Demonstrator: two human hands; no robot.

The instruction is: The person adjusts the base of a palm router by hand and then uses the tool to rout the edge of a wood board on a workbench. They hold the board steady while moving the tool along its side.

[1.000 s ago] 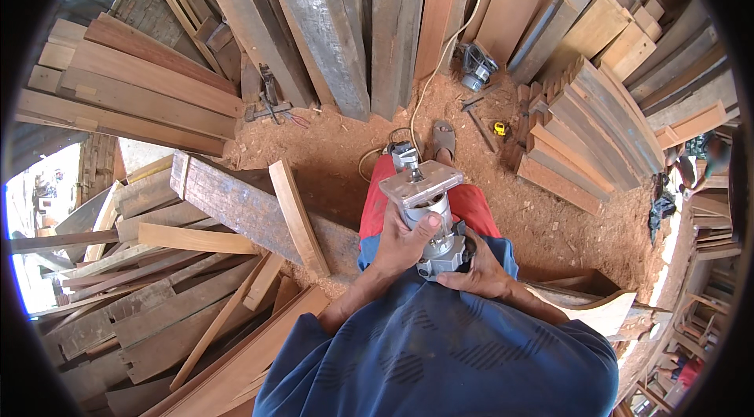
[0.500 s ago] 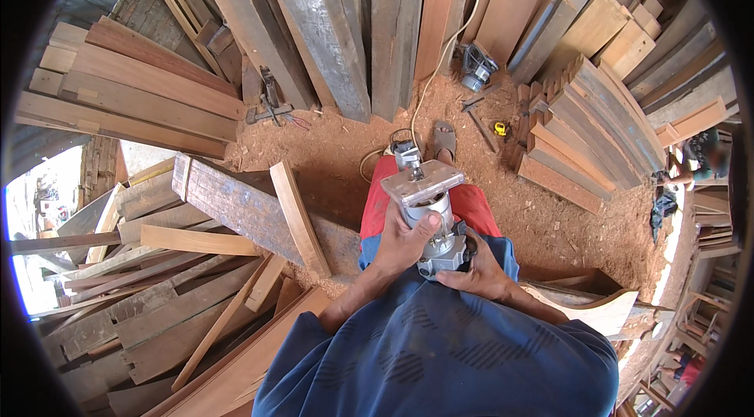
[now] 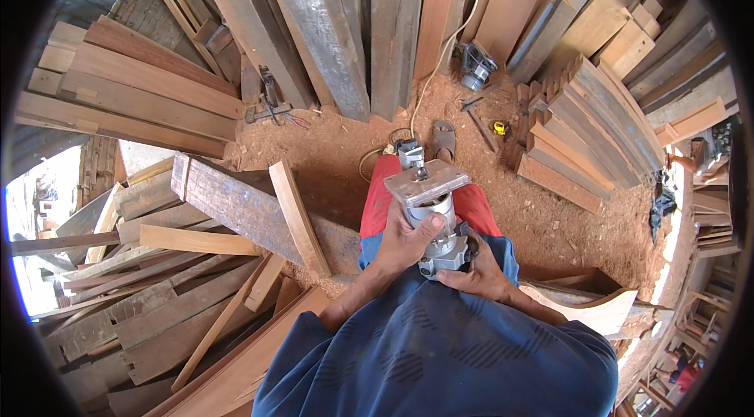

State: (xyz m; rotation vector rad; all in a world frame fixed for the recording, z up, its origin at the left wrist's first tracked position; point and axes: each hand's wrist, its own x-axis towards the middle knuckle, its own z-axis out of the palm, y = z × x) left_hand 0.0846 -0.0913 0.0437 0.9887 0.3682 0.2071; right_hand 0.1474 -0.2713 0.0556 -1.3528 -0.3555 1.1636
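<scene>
Upright over my lap stands a silver trim router [image 3: 444,243], its flat, worn base plate [image 3: 415,185] facing up and a router bit [image 3: 422,171] showing above it. My left hand [image 3: 408,243] is closed round the router's upper body, the thumb lying across its front. My right hand [image 3: 481,272] grips the lower motor end from the right. Part of that end is hidden by its fingers. Just beyond the plate, a silver metal piece [image 3: 409,152] rests near my foot; its lower part is covered from view.
A pale cord [image 3: 428,79] runs down to the sawdust floor. Ahead lie a hammer [image 3: 479,122], a yellow tape measure [image 3: 499,128] and another power tool [image 3: 477,66]. Pliers [image 3: 294,120] lie far left. Boards [image 3: 157,87] are stacked around; a person's arm [image 3: 682,161] shows at right.
The router's plate has shifted slightly to the right, with both hands keeping the same hold. At the right edge the other person's arm has moved.
</scene>
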